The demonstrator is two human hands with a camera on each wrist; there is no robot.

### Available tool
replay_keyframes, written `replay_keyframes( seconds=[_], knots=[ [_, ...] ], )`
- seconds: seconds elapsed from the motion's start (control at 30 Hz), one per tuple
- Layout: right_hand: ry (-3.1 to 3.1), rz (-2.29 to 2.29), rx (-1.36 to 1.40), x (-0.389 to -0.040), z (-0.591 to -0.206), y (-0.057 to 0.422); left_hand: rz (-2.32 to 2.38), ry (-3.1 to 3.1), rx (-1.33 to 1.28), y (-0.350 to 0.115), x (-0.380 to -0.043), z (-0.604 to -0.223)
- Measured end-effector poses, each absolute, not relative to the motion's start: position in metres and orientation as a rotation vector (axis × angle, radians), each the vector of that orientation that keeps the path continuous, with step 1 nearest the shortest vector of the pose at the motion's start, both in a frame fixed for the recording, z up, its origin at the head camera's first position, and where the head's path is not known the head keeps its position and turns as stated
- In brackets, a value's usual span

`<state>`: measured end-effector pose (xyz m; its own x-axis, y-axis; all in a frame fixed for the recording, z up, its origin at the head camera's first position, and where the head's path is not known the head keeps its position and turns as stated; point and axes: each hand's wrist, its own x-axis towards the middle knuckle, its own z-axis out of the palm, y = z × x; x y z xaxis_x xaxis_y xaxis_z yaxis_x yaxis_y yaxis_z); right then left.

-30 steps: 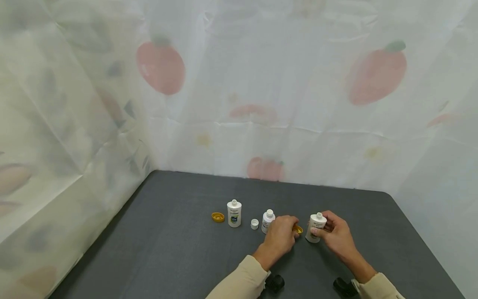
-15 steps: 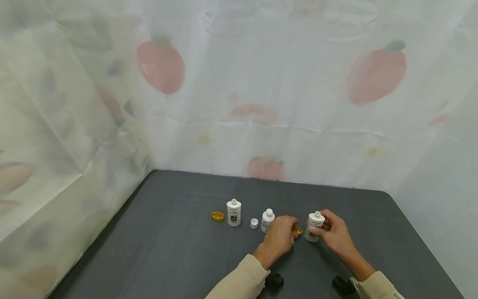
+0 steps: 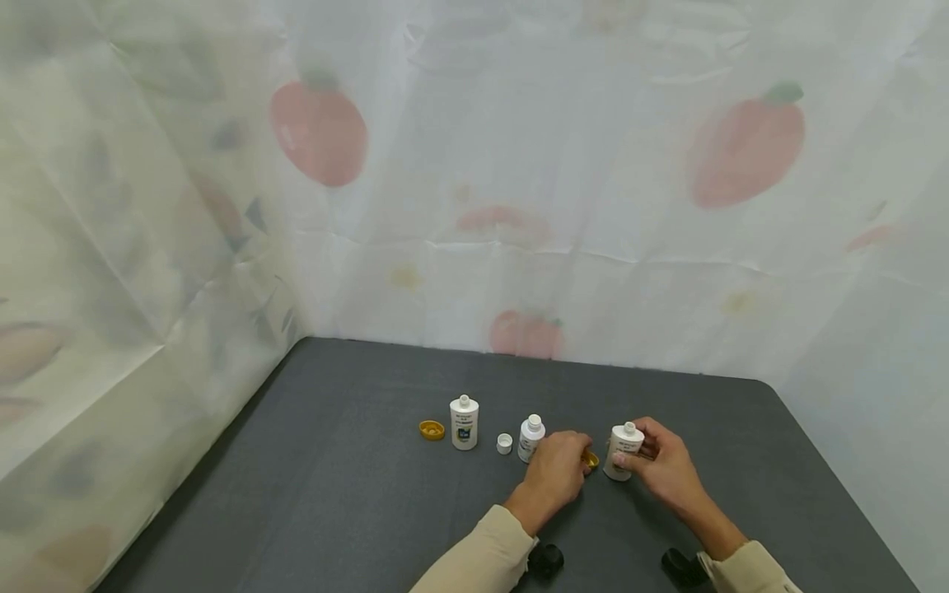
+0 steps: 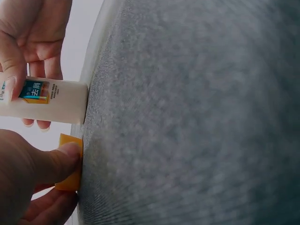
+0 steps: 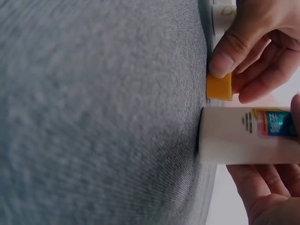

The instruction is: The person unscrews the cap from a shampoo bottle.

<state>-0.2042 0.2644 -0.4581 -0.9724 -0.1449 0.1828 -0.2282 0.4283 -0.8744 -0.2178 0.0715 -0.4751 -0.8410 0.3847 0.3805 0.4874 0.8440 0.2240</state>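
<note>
My left hand [image 3: 554, 469] pinches a yellow bottle cap [image 4: 70, 183] between thumb and fingers, down at the dark tabletop. Beside it, my right hand [image 3: 666, 463] grips a white bottle [image 3: 623, 451] with an uncapped neck and a small blue and orange label. The bottle stands upright, its base at the table surface in both wrist views. Only a narrow gap separates cap and bottle. Just left of my left hand is a smaller white bottle [image 3: 531, 438], also uncapped and partly hidden by that hand.
Farther left stand a small white cap [image 3: 505, 444], another uncapped white bottle [image 3: 464, 422] and a second yellow cap [image 3: 432, 430] on the dark table [image 3: 356, 494]. A pale curtain [image 3: 623, 165] with fruit prints hangs along the back and sides.
The white bottle in my right hand has shifted very slightly left, nearer the yellow cap. My left hand keeps its pinch on the cap and has barely moved.
</note>
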Motion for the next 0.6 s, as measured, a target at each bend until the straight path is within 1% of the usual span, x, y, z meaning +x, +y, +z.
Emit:
replay_keyframes(
  seconds=[0.13, 0.27, 0.4, 0.5, 0.6],
  knots=[
    [-2.590, 1.571, 0.383, -0.206, -0.457, 0.268, -0.404, -2.687, -0.676, 0.072, -0.216, -0.476],
    [-2.610, 1.579, 0.433, -0.204, -0.454, 0.272, -0.421, -2.633, -0.731, 0.068, -0.207, -0.469],
    [-2.627, 1.525, 0.513, -0.203, -0.445, 0.279, -0.534, -2.510, -0.842, 0.054, -0.191, -0.443],
    [-2.629, 1.329, 0.548, -0.202, -0.433, 0.284, -0.659, -2.404, -0.898, 0.037, -0.180, -0.418],
    [-2.654, 1.107, 0.540, -0.199, -0.418, 0.284, -0.696, -2.345, -0.867, 0.013, -0.176, -0.397]
  ],
)
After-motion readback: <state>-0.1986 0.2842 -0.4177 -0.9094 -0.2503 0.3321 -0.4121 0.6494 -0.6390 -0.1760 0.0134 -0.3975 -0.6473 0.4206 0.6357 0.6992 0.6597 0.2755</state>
